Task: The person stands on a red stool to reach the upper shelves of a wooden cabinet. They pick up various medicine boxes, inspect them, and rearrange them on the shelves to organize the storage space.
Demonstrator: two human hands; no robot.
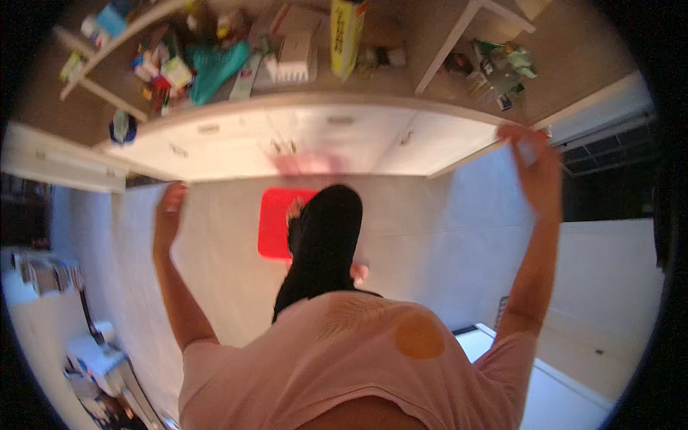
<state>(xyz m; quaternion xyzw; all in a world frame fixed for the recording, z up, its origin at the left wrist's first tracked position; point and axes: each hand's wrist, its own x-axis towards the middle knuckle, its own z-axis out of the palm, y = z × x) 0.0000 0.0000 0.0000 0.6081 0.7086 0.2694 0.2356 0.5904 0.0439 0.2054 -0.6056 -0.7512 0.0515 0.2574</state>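
Observation:
My left hand hangs out to the left, near the front of the white cabinet row. Its fingers look bent and blurred, and I see nothing in them. My right hand is raised at the right end of the shelf unit, by the corner of the counter edge. Its fingers are apart with no object between them; whether they touch the edge I cannot tell. Below me, one foot rests on a flat red square piece, with that knee raised. The other foot is on the floor.
White cabinet doors run across the front. Cluttered shelves above hold a teal bag, a tall yellow package, a white box and small items. A white drawer juts out left. A dark rack stands right.

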